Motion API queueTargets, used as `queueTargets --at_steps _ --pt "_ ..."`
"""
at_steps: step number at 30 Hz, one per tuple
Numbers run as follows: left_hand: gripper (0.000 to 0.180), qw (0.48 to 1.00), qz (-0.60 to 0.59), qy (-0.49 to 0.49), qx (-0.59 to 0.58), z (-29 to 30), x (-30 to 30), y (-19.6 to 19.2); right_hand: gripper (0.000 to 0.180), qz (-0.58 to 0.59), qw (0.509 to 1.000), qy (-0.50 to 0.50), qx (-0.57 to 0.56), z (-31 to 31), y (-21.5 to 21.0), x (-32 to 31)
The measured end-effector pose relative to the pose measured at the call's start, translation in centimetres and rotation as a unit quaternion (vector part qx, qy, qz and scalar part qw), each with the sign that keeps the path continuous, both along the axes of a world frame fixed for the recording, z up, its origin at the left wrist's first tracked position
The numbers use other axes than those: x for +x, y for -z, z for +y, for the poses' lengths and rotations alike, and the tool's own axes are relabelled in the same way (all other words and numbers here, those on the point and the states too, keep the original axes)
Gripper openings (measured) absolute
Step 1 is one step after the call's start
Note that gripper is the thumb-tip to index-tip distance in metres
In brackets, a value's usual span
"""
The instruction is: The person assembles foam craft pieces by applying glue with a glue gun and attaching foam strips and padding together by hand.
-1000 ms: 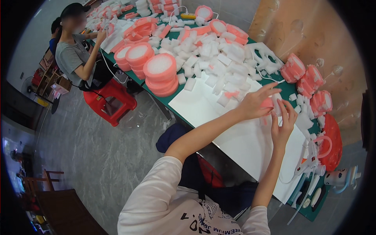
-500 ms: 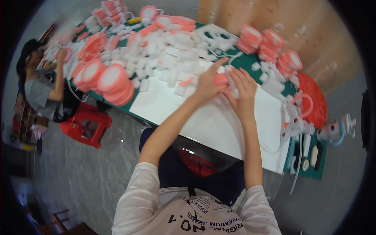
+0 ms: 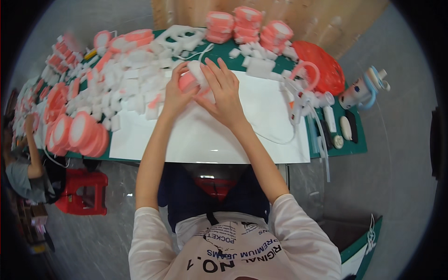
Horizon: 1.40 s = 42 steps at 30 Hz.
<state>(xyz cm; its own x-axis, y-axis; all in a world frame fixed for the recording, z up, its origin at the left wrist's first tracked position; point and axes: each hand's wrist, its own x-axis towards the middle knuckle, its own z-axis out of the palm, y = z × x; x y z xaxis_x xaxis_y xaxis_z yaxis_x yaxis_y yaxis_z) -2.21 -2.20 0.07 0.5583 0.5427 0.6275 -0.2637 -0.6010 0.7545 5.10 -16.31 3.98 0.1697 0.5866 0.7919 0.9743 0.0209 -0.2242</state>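
Note:
Above a white sheet (image 3: 196, 144) on the table, both of my hands are on a small pink and white foam piece (image 3: 188, 82). My left hand (image 3: 176, 95) grips its pink left side with curled fingers. My right hand (image 3: 223, 95) bends over its white right side, fingers along the top and thumb underneath. Part of the piece is hidden behind my fingers. Just left of my hands lies a heap of white foam offcuts (image 3: 133, 77), with a few pink scraps among them.
Rounded pink and white foam stacks (image 3: 86, 135) stand left, others (image 3: 247, 25) at the back. On the right are a red plastic bag (image 3: 322, 67), a tumbler (image 3: 361, 91) and a white corded tool (image 3: 305, 105). Another person (image 3: 30, 172) sits far left near a red stool (image 3: 84, 191).
The view has swung right, so the table sits further left and squarer in the picture. My left hand's fingers, spread before, have closed around the foam piece.

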Motion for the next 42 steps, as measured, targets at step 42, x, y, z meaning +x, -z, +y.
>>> queueTargets --at_steps 42 --pt "0.043 0.994 0.079 0.079 -0.018 -0.2 -0.3 0.1 0.019 0.521 0.852 -0.041 -0.041 -12.1 -0.6 -0.6"
